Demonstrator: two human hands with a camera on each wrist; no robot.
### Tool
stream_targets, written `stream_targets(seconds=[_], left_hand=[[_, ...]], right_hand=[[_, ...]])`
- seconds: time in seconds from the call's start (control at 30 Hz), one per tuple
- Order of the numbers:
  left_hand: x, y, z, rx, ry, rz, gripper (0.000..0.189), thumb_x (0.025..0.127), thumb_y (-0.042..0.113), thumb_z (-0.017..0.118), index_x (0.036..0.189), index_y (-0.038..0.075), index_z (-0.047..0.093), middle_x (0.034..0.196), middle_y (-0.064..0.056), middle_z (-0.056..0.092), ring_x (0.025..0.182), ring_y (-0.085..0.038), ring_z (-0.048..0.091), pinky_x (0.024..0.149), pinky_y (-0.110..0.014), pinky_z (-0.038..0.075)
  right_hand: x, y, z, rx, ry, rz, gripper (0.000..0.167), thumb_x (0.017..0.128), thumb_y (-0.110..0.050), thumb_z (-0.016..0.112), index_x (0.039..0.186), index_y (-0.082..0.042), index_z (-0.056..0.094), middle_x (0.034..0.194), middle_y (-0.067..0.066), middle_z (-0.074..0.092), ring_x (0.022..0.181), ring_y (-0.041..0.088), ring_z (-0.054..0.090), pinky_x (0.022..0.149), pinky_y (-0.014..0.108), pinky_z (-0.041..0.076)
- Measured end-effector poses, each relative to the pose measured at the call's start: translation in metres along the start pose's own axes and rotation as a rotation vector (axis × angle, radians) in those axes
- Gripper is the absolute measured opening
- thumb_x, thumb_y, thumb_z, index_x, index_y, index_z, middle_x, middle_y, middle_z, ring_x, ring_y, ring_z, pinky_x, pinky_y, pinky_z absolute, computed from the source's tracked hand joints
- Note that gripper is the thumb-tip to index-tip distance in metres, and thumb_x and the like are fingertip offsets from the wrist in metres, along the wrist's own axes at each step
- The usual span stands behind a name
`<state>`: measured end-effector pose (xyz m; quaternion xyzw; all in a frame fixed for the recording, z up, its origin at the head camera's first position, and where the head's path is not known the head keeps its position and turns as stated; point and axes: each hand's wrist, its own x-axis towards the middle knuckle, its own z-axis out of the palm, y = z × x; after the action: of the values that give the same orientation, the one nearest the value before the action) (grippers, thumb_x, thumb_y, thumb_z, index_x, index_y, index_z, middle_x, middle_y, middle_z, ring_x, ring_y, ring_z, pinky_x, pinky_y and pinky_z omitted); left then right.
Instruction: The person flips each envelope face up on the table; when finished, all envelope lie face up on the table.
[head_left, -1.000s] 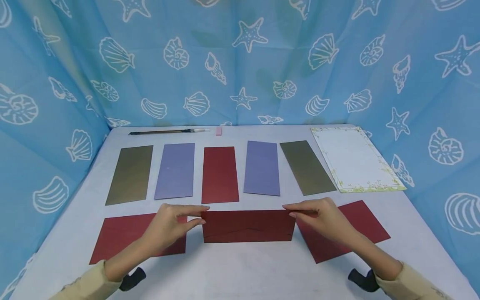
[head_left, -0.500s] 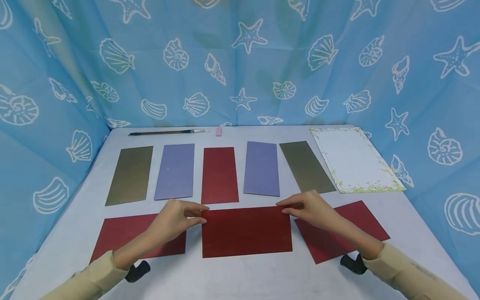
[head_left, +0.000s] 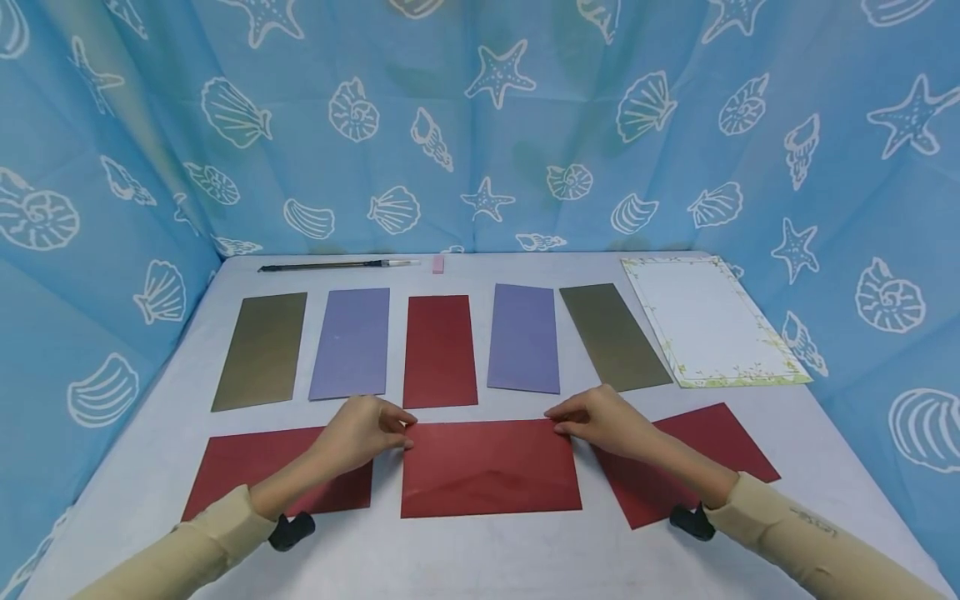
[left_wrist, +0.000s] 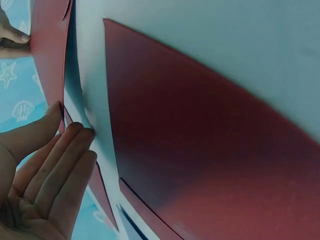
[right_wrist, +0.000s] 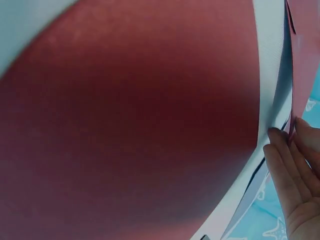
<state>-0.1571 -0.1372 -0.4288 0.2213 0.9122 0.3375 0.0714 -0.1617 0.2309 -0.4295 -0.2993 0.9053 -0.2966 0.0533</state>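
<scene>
My left hand (head_left: 360, 427) and my right hand (head_left: 603, 421) pinch the two top corners of a red envelope (head_left: 491, 475), thumb below and fingers behind. It faces me, wide side across, front and centre over the table. In the left wrist view the red envelope (left_wrist: 50, 55) shows a small curved slit at its edge, a gap of white tablecloth beside it. Flat red envelopes lie on both sides: the left one (head_left: 240, 467) partly under my left forearm, the right one (head_left: 712, 433) slanted and partly covered by my right arm.
Behind stands a row of flat pieces: olive (head_left: 258, 350), purple (head_left: 348, 342), red (head_left: 440, 350), purple (head_left: 523, 337) and olive (head_left: 618, 337). Further back lie a brush (head_left: 330, 266) and a pink eraser (head_left: 438, 264). A flower-bordered white sheet (head_left: 712, 317) lies at right.
The held envelope has swung from a steep, foreshortened tilt to show its broad face, and its lower edge has come towards me. My right hand has moved left; the left stays nearly in place.
</scene>
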Motion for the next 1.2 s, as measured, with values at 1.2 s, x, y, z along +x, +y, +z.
stream_targets(seconds=[1.2], left_hand=[[-0.043,0.011,0.005,0.279,-0.271,0.311,0.042,0.088,0.025,0.072,0.124,0.006,0.066,0.124,-0.007,0.064,0.115,-0.022,0.060,0.091,-0.037,0.050]], right_hand=[[-0.047,-0.019,0.004,-0.274,-0.225,-0.172,0.044,0.090,-0.028,0.069,0.128,-0.008,0.063,0.127,0.006,0.063,0.115,0.020,0.060,0.085,0.036,0.053]])
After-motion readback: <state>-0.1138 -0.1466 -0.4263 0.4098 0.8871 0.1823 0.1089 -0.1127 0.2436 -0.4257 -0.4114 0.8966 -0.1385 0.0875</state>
